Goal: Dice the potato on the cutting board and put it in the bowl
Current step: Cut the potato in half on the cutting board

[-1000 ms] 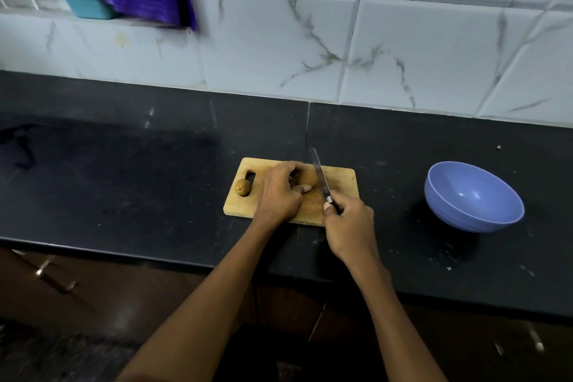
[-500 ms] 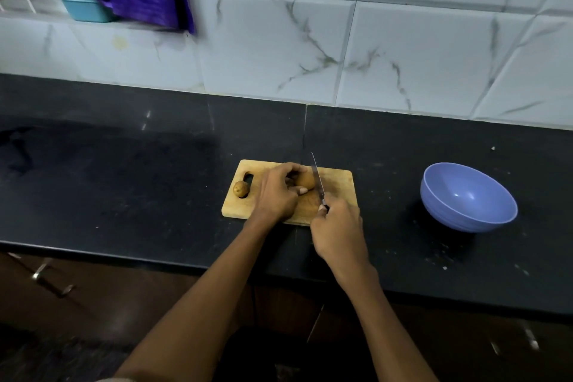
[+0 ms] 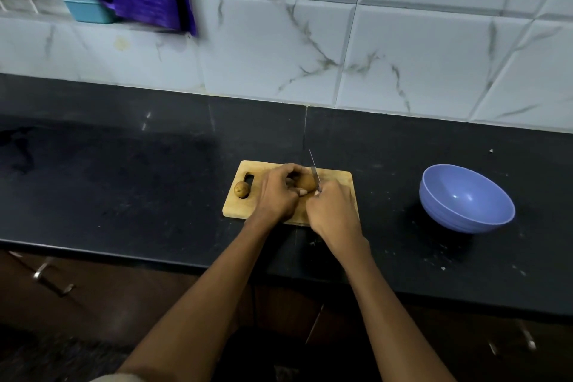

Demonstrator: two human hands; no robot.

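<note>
Right hand (image 3: 333, 211): wrapped round slim steel-bladed knife (image 3: 314, 169).
Left hand (image 3: 279, 192): fingers curled over brown oval potato (image 3: 306, 182) on rectangular wooden cutting board (image 3: 336, 178).
Advice: tuck fingertips back, slice straight down.
Round lilac plastic bowl (image 3: 466, 198): well right.

Home kitchen: black stone counter (image 3: 124, 164), marble-veined wall tiles (image 3: 403, 56), wooden cutting board (image 3: 338, 177), bowl (image 3: 465, 211).
</note>
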